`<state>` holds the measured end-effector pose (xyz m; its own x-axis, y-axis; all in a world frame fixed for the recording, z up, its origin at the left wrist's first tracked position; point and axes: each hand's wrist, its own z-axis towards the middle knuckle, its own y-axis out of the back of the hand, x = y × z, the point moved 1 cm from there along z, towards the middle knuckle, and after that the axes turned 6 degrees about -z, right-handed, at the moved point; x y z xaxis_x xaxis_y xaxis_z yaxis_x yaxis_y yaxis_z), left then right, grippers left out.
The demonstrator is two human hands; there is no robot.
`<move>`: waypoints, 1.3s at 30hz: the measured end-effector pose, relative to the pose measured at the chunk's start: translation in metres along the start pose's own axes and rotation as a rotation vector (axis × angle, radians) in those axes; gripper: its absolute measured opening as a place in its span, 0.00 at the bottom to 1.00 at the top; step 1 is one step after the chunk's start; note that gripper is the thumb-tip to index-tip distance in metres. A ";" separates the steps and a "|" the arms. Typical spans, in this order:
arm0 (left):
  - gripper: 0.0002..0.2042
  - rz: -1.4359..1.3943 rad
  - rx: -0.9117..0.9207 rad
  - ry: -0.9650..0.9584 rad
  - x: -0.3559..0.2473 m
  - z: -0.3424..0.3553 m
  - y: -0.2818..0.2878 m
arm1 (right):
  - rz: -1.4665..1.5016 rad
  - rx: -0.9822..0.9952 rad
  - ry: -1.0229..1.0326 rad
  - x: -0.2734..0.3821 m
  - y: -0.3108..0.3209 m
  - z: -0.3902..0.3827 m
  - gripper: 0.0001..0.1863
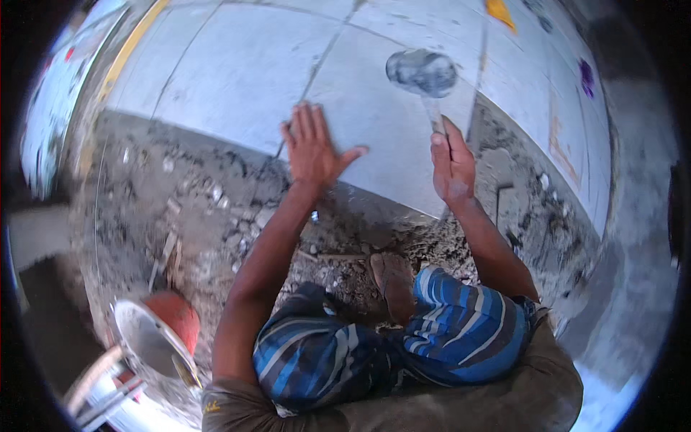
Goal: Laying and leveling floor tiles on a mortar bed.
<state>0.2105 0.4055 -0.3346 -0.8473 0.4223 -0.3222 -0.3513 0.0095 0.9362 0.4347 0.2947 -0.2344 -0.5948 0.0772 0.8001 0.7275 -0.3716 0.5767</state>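
My right hand (453, 162) is closed round the handle of a rubber mallet (422, 73). The mallet's head, dark with pale smears, hangs over a large light floor tile (381, 93); whether it touches the tile I cannot tell. Fingers spread, my left hand (314, 147) lies flat at the tiles' near edge, by the joint between this tile and the neighbouring tile (234, 75) to the left. The hand covers part of that joint. Along the near side of both tiles runs rough bare ground.
Rubble and mortar bits (216, 194) cover the ground before me. At lower left a red bucket (176, 320) lies tipped. More laid tiles (540, 86) extend to the right, with an orange-yellow piece (500, 13) and a purple item (586, 78) on them. A grey wall (640, 180) stands at right.
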 end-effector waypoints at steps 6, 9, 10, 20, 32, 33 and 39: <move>0.67 0.022 0.126 -0.288 -0.033 -0.002 -0.006 | -0.092 -0.233 -0.015 -0.017 0.049 -0.058 0.22; 0.68 0.010 0.108 -0.303 -0.041 -0.006 -0.005 | -0.355 -0.067 -0.108 -0.036 0.044 -0.081 0.21; 0.67 0.018 0.121 -0.298 -0.041 -0.005 -0.004 | -0.516 0.071 -0.201 -0.042 0.042 -0.084 0.21; 0.68 0.024 0.167 -0.270 -0.042 -0.005 -0.002 | -0.271 -0.072 -0.123 -0.050 0.030 -0.063 0.22; 0.68 -0.006 0.219 -0.243 -0.042 -0.006 0.000 | -0.537 0.126 0.050 -0.078 0.032 -0.025 0.24; 0.68 -0.013 0.165 -0.243 -0.044 -0.007 0.001 | -0.447 0.011 -0.017 -0.081 0.036 -0.025 0.23; 0.66 -0.012 0.201 -0.312 -0.050 0.001 0.001 | -0.455 -0.194 0.029 -0.088 0.037 -0.029 0.22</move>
<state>0.2532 0.3850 -0.3177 -0.6705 0.6768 -0.3040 -0.2489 0.1808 0.9515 0.5040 0.2471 -0.2887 -0.8489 0.2467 0.4675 0.3161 -0.4719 0.8230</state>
